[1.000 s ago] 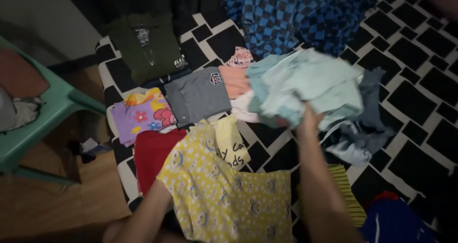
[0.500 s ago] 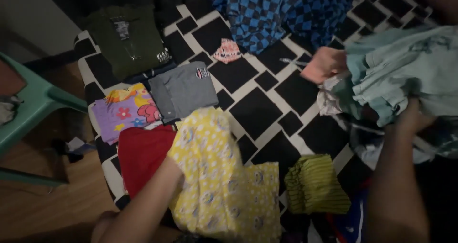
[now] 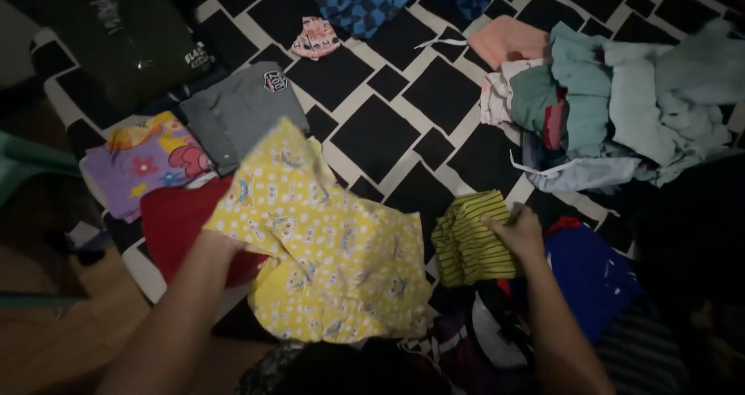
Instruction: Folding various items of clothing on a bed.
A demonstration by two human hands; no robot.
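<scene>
Teal pile [image 3: 621, 108] now set aside; my left hand [image 3: 221, 247] gripped the yellow garment [image 3: 326, 263], right hand [image 3: 516, 232] pinched the striped green cloth [image 3: 469, 244].

Overall light: the scene is lying dim, with corners sinking into near black.
Brightest area: the yellow patterned garment [image 3: 326, 263] and pale clothes pile [image 3: 621, 108] are catching most light.
Sharpness: edges are looking soft and slightly smeared throughout.
Glare: nothing is shining.

Black-and-white patterned bedspread [image 3: 403, 143], yellow printed garment [image 3: 326, 247], grey shirt [image 3: 237, 112], teal clothes pile [image 3: 621, 108]
</scene>
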